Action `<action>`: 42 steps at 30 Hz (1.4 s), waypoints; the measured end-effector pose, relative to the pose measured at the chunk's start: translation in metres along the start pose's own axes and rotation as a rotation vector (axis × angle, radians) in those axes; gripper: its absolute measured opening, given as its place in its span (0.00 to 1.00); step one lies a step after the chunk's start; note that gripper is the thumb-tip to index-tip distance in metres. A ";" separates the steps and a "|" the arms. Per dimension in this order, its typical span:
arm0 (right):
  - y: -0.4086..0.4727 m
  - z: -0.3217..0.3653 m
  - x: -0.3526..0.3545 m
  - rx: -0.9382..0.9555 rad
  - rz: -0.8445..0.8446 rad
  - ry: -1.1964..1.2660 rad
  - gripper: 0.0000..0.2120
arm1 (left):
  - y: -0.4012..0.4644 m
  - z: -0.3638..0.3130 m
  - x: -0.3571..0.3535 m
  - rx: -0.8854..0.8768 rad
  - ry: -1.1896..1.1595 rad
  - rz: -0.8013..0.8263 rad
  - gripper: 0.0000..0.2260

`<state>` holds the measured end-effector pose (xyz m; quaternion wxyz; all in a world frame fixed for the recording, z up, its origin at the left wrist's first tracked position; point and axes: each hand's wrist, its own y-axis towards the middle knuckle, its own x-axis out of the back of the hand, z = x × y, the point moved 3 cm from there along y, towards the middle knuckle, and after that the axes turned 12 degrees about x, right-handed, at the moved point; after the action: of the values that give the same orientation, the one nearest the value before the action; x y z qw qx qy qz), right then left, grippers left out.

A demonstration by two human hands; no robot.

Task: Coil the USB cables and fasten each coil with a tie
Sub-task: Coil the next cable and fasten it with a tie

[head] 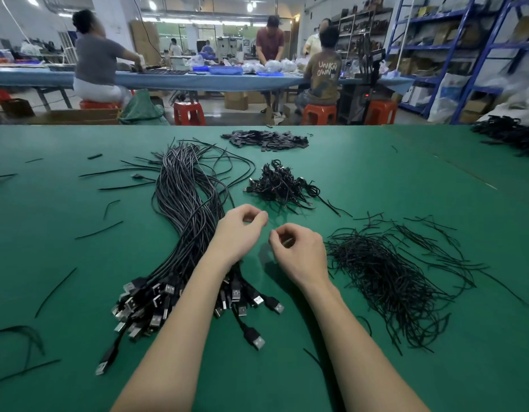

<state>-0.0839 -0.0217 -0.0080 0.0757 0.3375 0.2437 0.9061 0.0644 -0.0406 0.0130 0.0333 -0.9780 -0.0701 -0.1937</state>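
USB cables (186,233) lie in a long bundle on the green bench (79,263), plugs toward the person, under the left forearm. Loose ties (385,272) are heaped to the right, finished coils (279,184) beyond. Left hand (239,230) and right hand (299,251) hover close together, each grip curled, fingertips pinched; what they hold, I cannot tell.

A deep green table mat (79,263) fills the lower frame, strewn with black USB cables (186,209) bearing silver plugs at lower left. Black ties (385,275) pile at right. Along the upper frame stand bright red-orange stools (188,113), a pale blue bench (198,80) and blue shelving (477,46).
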 end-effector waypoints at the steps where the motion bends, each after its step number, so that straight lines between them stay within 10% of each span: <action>1: -0.002 0.004 0.000 0.040 0.020 -0.027 0.10 | -0.001 -0.001 -0.001 0.000 0.002 0.020 0.08; 24: 0.010 0.039 -0.008 0.026 0.862 -0.108 0.14 | -0.001 -0.001 0.012 0.129 -0.194 0.060 0.14; 42: 0.006 0.049 -0.007 0.006 0.864 -0.048 0.04 | -0.002 0.003 0.011 0.091 -0.111 0.073 0.14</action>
<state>-0.0465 -0.0100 0.0225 -0.3060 0.4298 0.0807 0.8457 0.0748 -0.0371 0.0144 0.0808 -0.9866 -0.0446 -0.1345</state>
